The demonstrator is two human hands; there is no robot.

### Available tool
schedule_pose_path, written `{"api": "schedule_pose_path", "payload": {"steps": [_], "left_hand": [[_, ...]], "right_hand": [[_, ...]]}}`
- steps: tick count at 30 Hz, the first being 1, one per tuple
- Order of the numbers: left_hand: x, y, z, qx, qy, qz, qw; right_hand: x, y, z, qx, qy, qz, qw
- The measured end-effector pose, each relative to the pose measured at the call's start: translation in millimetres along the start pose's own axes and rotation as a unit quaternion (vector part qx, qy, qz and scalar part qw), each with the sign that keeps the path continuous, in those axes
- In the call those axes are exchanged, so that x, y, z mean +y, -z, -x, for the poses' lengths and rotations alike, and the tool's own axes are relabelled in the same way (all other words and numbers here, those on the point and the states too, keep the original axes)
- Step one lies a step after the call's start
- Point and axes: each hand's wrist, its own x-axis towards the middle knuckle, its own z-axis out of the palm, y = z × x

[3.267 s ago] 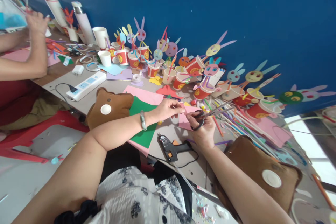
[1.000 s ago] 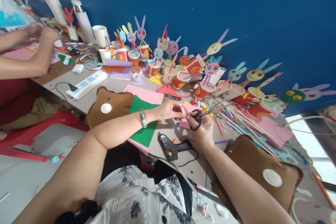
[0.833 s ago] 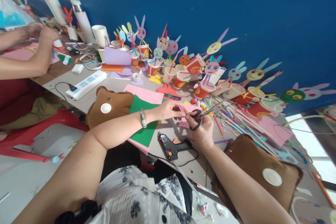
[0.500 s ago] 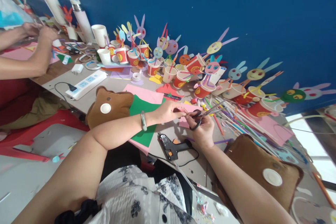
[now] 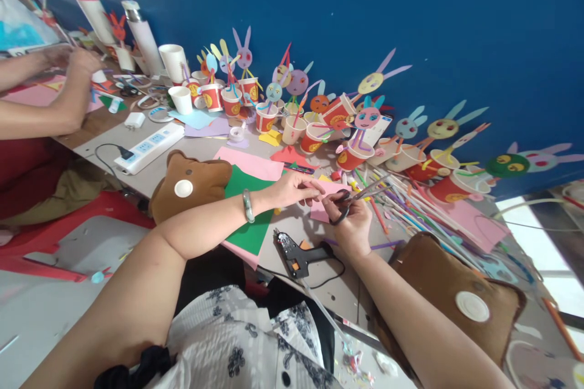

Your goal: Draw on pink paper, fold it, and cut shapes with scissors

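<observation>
My right hand (image 5: pixel 354 228) grips a pair of scissors (image 5: pixel 340 213) by the dark handles, blades pointing away to the right. Close to its fingertips is my left hand (image 5: pixel 296 190), wearing a green bangle (image 5: pixel 248 206), with fingers bent and pressed together. Whatever its fingertips hold, if anything, is too small to make out. Pink paper (image 5: pixel 319 211) lies beneath the two hands. A black glue gun (image 5: pixel 294 255) rests on the table just below them. Under my left wrist lies a green sheet (image 5: pixel 250 237).
Paper cups with paper rabbit figures (image 5: pixel 357 155) line the blue wall. Colourful pipe cleaners (image 5: pixel 415 219) lie right of the scissors. Brown hand warmers (image 5: pixel 201 179) (image 5: pixel 456 292) flank my arms. A power strip (image 5: pixel 152 149) sits left; a co-worker's hands (image 5: pixel 84 64) are beyond.
My left hand's fingers have shifted slightly and sit a little apart from the right hand's fingertips. The scissors and right hand stay nearly in place.
</observation>
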Motion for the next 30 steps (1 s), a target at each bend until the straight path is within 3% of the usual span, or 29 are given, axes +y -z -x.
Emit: {"api": "schedule_pose_path", "payload": {"steps": [10,30], "left_hand": [[-4,-0.9,0,0.034,-0.027,0.003,0.999],[1,-2.1,1,0.028,0.018,0.041,0.999]], "right_hand": [[-1,-1,0,-0.042,-0.034,-0.027,0.998],[-4,0,1,-0.015,-0.025,0.005,1.000]]}}
